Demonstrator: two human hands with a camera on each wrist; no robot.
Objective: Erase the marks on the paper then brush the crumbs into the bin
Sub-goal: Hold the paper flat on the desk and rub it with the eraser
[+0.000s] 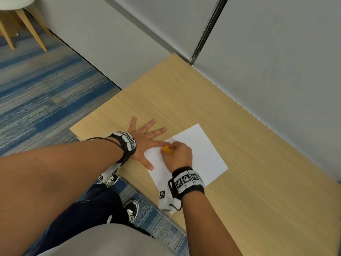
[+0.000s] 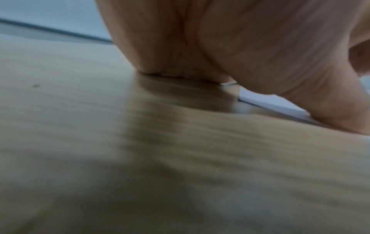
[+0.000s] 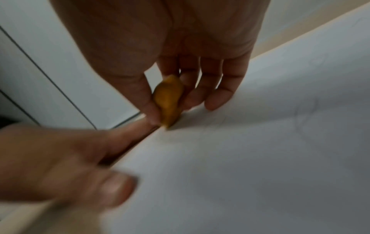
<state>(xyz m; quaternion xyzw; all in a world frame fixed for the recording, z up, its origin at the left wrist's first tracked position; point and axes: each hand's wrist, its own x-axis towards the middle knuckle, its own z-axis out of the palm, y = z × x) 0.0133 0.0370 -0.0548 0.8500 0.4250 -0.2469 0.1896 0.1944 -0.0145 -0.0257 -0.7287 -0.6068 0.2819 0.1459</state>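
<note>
Head view gives me the wooden table (image 1: 212, 100) first, with the white paper (image 1: 206, 156) lying near its front edge. My left hand (image 1: 145, 139) is spread flat, fingers straight, its thumb and forefinger pressing the paper's left edge. My right hand (image 1: 178, 156) pinches the orange eraser (image 3: 169, 101) (tip touching the sheet) just beside the left forefinger. Faint pencil marks (image 3: 304, 117) lie to the right.

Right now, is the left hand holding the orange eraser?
No, the right hand pinches the orange eraser against the paper, while the left hand lies flat with spread fingers at the paper's edge.
</note>
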